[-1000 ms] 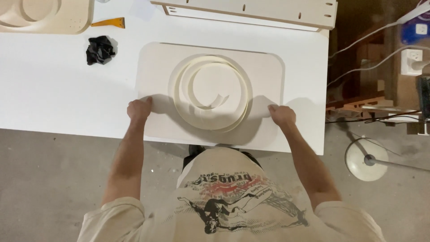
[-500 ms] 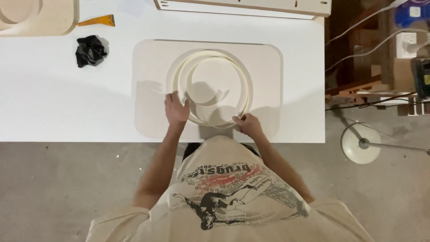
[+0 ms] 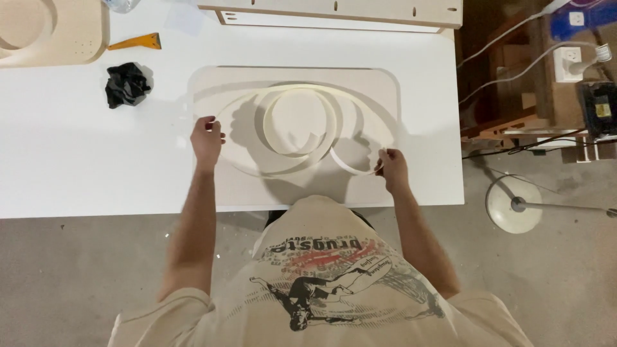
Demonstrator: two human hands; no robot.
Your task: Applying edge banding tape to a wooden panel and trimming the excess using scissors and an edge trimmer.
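Hands have spread apart, left hand (image 3: 206, 138) and right hand (image 3: 391, 168) pinching the uncoiled strip (image 3: 302, 122).

A single camera looks straight down from above me. It frames my white table (image 3: 64, 160) and the floor, fairly near.

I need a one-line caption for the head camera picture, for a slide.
Two bare hands, left hand and right hand, spread a coiled pale strip over a beige board on a white table.
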